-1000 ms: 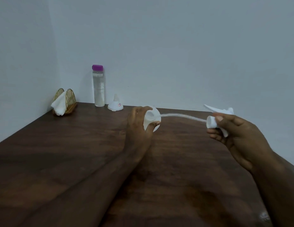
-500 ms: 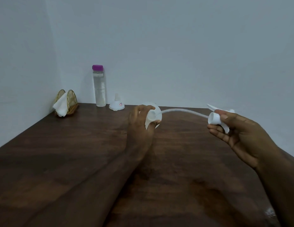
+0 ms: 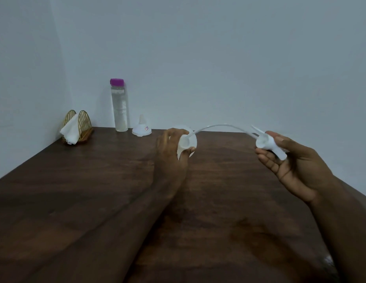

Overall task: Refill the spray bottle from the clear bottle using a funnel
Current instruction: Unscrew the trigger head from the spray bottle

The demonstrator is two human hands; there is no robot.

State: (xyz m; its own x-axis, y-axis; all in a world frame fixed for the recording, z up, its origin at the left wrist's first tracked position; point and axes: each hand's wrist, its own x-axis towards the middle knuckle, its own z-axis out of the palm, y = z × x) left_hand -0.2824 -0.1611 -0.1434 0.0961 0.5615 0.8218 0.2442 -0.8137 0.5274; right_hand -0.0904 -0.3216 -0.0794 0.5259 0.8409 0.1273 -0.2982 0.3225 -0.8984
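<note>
White plastic marks both parts of the spray bottle (image 3: 188,142), shown taken apart above the middle of the brown wooden table (image 3: 96,190). Its round body lies at the centre of the view, with the open mouth turned toward the camera. The spray head (image 3: 267,142) is at the body's 3 o'clock, well apart from it. A thin pale tube (image 3: 221,126) arches between them, with one end at the body's mouth and the other joined to the head. Whether the tube's tip sits inside the mouth cannot be told.

Containers, left to right: at the table's 10 o'clock corner, a gold wire holder (image 3: 84,121) carries a white napkin (image 3: 70,129) that leans out of its left side. At the holder's 3 o'clock, close to the wall (image 3: 219,58), the clear bottle (image 3: 119,107) stands upright with its purple cap (image 3: 117,81) on. It holds clear liquid almost up to the cap. Just beside it, at the bottle's 4 o'clock, the white funnel (image 3: 141,129) rests wide mouth down and spout up, with a small red-and-white sticker (image 3: 146,128) on its side.

Hands: the left hand (image 3: 171,152) wraps the body from the left, fingers curled over its top and thumb hooked under its lower edge. Its forearm reaches in from 7 o'clock. The right hand (image 3: 290,163), palm turned up, grips the spray head with the thumb pressed on top and the fingers curled beneath. Its forearm enters from 5 o'clock.
</note>
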